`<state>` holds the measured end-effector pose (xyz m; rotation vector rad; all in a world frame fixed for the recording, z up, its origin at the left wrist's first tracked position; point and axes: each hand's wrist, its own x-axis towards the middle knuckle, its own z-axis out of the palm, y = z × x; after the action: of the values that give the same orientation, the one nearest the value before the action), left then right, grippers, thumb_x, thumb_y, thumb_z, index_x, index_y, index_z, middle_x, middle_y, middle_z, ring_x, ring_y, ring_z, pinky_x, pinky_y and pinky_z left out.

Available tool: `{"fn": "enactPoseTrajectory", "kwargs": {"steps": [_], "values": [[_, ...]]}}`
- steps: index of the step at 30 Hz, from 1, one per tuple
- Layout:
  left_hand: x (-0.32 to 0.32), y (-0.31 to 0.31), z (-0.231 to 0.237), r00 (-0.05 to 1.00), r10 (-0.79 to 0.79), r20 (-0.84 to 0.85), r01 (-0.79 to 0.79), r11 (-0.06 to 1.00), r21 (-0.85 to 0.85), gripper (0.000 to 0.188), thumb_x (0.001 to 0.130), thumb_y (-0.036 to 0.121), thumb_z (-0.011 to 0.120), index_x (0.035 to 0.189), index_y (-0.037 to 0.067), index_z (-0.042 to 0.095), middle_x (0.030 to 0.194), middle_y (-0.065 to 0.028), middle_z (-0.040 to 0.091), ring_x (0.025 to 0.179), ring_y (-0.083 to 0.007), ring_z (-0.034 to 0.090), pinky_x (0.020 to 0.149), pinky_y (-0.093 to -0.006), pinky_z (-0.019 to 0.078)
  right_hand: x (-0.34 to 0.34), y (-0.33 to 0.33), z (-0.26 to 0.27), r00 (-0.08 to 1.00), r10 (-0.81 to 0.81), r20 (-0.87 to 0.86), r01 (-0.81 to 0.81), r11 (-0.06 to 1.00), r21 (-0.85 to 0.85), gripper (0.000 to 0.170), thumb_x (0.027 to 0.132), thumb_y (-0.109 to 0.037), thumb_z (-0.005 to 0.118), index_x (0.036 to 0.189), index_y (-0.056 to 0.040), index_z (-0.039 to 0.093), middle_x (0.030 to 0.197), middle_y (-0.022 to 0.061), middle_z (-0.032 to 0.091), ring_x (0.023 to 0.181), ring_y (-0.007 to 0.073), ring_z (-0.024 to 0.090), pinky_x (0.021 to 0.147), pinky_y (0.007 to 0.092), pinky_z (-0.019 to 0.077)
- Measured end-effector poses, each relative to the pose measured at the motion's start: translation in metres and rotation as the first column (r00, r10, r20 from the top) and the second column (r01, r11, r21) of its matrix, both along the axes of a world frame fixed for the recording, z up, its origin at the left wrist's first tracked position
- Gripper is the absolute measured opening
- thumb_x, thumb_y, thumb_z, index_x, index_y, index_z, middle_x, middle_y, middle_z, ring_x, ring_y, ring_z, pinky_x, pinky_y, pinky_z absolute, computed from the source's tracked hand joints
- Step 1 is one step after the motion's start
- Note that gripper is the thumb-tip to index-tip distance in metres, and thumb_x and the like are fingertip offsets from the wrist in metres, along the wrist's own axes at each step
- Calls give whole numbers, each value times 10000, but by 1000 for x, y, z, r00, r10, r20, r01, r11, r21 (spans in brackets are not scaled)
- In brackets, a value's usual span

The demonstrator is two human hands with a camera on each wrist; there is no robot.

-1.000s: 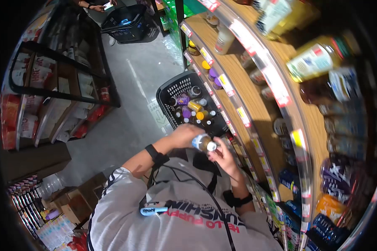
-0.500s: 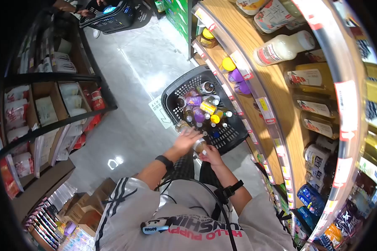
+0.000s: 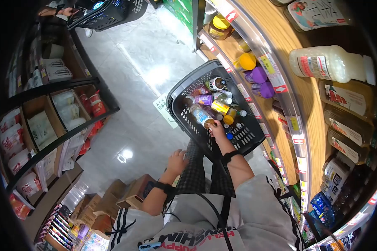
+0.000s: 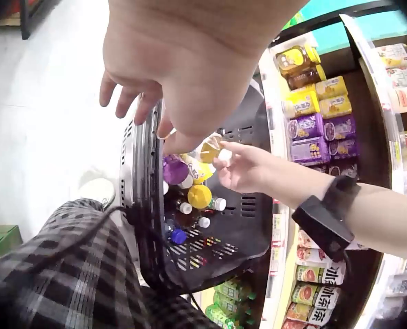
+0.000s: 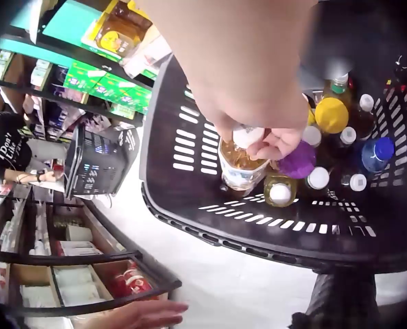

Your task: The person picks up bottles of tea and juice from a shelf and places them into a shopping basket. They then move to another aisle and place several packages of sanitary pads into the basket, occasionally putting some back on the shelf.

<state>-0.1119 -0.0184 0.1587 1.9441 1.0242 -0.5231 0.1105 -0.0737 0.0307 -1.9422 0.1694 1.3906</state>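
My right hand (image 3: 217,130) pinches the white cap of a bottle (image 3: 202,117) with amber contents and a pale label. The bottle lies slanted inside a black shopping basket (image 5: 165,147), at its left side in the head view. Around it are several bottles and jars, among them a yellow-lidded jar (image 5: 331,115), a purple lid (image 5: 299,161) and a blue-capped bottle (image 5: 377,152). Beside the basket's near left edge, my left hand (image 3: 178,162) hangs with relaxed fingers and holds nothing. In the left wrist view that hand covers part of the basket.
Along the right runs a wooden shelf (image 3: 276,142) with bottles and jars, close against the basket. A rack (image 3: 42,121) of packaged goods stands at left. Farther off, another person's hand (image 3: 67,11) is at a second basket (image 3: 109,16). Cardboard boxes (image 3: 113,196) sit at lower left.
Both hands held the bottle near my body; it has moved forward into the basket. My left hand has let go and drawn back left, while my right keeps hold of the cap.
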Motion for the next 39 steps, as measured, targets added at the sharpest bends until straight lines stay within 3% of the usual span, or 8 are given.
{"fn": "enactPoseTrajectory", "kwargs": {"steps": [6,10,15,24,29,36,38,39], "values": [[2,3,3,994,100,49,-97,993,-62,344,759,169,576,1087,73,538,1156,-157,510,1070,-352,477,896,-415,396,-16,8,-47,984,180,-5,-179,974,-141,534,797,-101,578,1292,-169,389,861,125,592,510,160,558,401,259,451],[0,6,9,990,106,96,-102,994,-47,335,765,166,571,1083,66,536,1138,-163,517,1053,-349,486,891,-402,403,-47,-14,-82,779,476,408,-323,862,-390,608,745,-188,624,1298,-133,378,1118,187,533,1010,362,522,824,399,457],[3,14,27,990,112,80,-108,993,-51,328,773,174,570,1080,66,534,1123,-173,523,1039,-353,494,883,-398,409,-36,-53,-29,857,445,260,-422,896,-140,590,726,-261,632,1238,-38,441,1214,191,486,1179,341,403,964,377,342],[44,34,101,978,-28,206,12,997,78,378,737,208,612,1090,92,548,1118,-180,528,1020,-356,511,867,-415,425,-14,-166,40,884,354,305,-411,900,148,310,816,-154,542,1089,-9,550,827,61,597,666,143,562,625,286,474],[104,33,163,895,-174,411,13,930,366,410,689,195,648,1067,61,557,1171,-195,469,1051,-378,473,899,-420,398,38,-193,178,842,283,459,-420,879,228,268,829,-181,549,1052,-32,565,855,87,612,720,149,585,645,299,476],[174,-17,292,680,-319,660,89,930,358,358,745,155,617,1072,29,543,1188,-211,455,1097,-375,447,923,-392,382,91,-270,383,301,67,951,-535,838,110,243,806,-165,581,1019,-47,578,797,106,620,703,203,592,618,338,458],[186,-39,329,596,-408,691,183,907,378,361,763,158,608,1092,32,530,1210,-214,438,1119,-376,431,940,-388,369,104,-295,411,560,85,824,-330,935,127,265,834,-152,570,1076,-46,555,890,116,626,813,206,608,727,311,483],[192,-48,340,603,-433,670,220,898,382,359,784,175,600,1113,61,514,1246,-177,413,1153,-354,408,957,-374,345,100,-308,422,311,-44,950,-332,931,151,263,851,-145,549,1092,-39,544,960,127,619,869,208,606,789,297,474]]}}
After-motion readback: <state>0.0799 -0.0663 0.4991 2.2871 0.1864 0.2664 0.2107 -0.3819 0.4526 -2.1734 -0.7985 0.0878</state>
